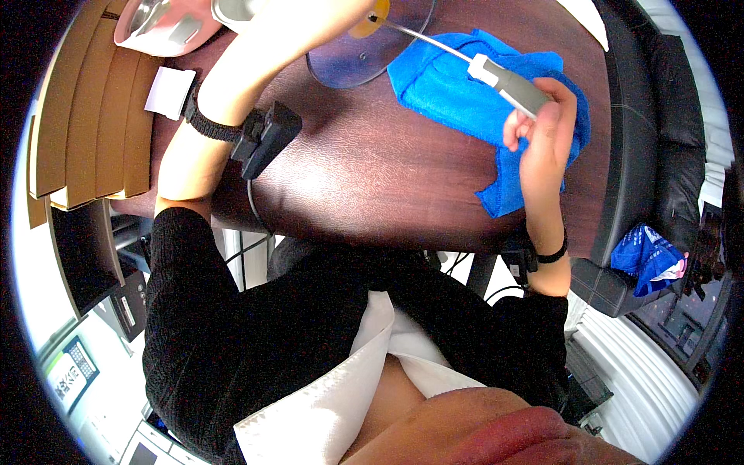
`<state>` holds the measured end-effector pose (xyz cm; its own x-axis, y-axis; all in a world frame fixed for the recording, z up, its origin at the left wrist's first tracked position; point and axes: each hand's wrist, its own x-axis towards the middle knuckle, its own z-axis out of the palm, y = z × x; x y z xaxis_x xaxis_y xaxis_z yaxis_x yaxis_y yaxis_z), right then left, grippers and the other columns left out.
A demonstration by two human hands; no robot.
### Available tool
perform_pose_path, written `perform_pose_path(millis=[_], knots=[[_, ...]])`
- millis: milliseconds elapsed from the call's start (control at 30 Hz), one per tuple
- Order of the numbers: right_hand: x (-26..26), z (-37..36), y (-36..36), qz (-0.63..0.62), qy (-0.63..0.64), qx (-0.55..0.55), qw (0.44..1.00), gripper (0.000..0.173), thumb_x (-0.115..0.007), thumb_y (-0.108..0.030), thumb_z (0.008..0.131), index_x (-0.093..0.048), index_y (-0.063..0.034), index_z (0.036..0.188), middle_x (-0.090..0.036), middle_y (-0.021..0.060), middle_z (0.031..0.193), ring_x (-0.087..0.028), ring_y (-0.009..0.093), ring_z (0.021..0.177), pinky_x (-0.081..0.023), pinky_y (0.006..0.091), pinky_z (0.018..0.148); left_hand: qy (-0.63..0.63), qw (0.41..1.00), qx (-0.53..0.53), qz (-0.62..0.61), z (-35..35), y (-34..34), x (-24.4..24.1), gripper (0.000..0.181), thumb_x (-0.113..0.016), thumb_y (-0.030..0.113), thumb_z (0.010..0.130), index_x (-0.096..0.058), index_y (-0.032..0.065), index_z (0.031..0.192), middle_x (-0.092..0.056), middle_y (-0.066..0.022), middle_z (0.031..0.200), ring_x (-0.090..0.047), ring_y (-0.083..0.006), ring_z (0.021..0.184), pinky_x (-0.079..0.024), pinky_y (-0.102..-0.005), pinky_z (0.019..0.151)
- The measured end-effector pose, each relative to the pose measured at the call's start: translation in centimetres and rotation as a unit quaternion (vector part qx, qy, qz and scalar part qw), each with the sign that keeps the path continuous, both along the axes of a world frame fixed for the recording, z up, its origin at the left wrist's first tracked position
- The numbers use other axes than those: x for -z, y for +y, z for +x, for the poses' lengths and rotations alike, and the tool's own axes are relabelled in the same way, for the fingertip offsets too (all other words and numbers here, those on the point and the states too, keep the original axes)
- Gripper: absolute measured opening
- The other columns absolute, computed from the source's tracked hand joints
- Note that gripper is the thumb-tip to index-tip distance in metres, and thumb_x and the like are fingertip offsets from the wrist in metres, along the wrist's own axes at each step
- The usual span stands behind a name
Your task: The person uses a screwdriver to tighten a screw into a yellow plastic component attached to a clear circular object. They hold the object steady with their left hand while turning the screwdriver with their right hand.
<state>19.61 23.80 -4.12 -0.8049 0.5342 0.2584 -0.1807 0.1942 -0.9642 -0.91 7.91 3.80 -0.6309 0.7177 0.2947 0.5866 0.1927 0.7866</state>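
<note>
My right hand [543, 125] grips the grey handle of a screwdriver [500, 78] with a white collar. Its thin metal shaft slants up and left, and the tip meets the middle of a yellow-orange round knob [361, 28] on a clear glass lid [343, 64]. A small vent hole shows in the glass. My left forearm stretches to the top edge, close to the knob; the left hand itself is out of view, and so is the upper part of the lid. A crumpled blue cloth [442, 99] lies beneath the screwdriver and my right hand.
A pink pot [168, 32] and a grey-white container [235, 11] stand at the upper left. Nearby are a white paper pad [170, 92] and cardboard boxes [107, 110]. The brown table [360, 168] borders a black leather seat [633, 145] holding a blue packet [645, 256].
</note>
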Motion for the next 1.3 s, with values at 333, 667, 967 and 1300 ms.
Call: perform_pose_path(millis=[333, 667, 967, 1300], knots=[[-0.3, -0.3, -0.8, 0.005, 0.025, -0.002, 1.000, 0.033, -0.037, -0.028, 0.100, -0.038, -0.0012, 0.119, -0.040, 0.0043, 0.066, -0.039, 0.011, 0.051, -0.035, 0.0244, 0.045, 0.025, 1.000, -0.005, -0.008, -0.3, -0.1, 0.3, 0.034, -0.044, 0.005, 0.090, -0.051, -0.0007, 0.123, -0.063, -0.0158, 0.106, -0.062, -0.0220, 0.100, -0.048, -0.0316, 0.088], [-1.1, 0.0, -0.5, -0.046, -0.004, -0.013, 0.999, 0.029, -0.041, -0.027, 0.099, -0.048, 0.0005, 0.109, -0.052, 0.0059, 0.067, -0.046, 0.010, 0.045, -0.035, 0.0229, 0.040, 0.141, 0.989, -0.020, -0.043, 0.0, -0.6, 0.1, 0.036, -0.047, 0.010, 0.088, -0.051, 0.0012, 0.122, -0.063, -0.0170, 0.102, -0.061, -0.0250, 0.097, -0.047, -0.0347, 0.087], [-0.9, -0.3, 0.8, -0.199, 0.006, 0.026, 0.980, 0.037, -0.039, -0.032, 0.100, -0.051, 0.0015, 0.110, -0.055, 0.0088, 0.069, -0.045, 0.011, 0.042, -0.034, 0.0225, 0.036, 0.034, 0.996, 0.024, -0.083, 1.6, -0.6, -1.3, 0.036, -0.045, 0.012, 0.089, -0.051, 0.0033, 0.124, -0.062, -0.0168, 0.098, -0.060, -0.0237, 0.092, -0.047, -0.0342, 0.083], [-1.5, 0.5, -0.1, -0.102, 0.065, -0.079, 0.990, 0.042, -0.034, -0.031, 0.100, -0.035, 0.0012, 0.126, -0.055, 0.0119, 0.083, -0.053, 0.019, 0.054, -0.041, 0.0281, 0.044, 0.127, 0.991, 0.025, -0.021, 1.7, -0.6, -0.7, 0.033, -0.046, 0.013, 0.091, -0.052, 0.0026, 0.122, -0.062, -0.0156, 0.106, -0.059, -0.0244, 0.099, -0.046, -0.0349, 0.089]])
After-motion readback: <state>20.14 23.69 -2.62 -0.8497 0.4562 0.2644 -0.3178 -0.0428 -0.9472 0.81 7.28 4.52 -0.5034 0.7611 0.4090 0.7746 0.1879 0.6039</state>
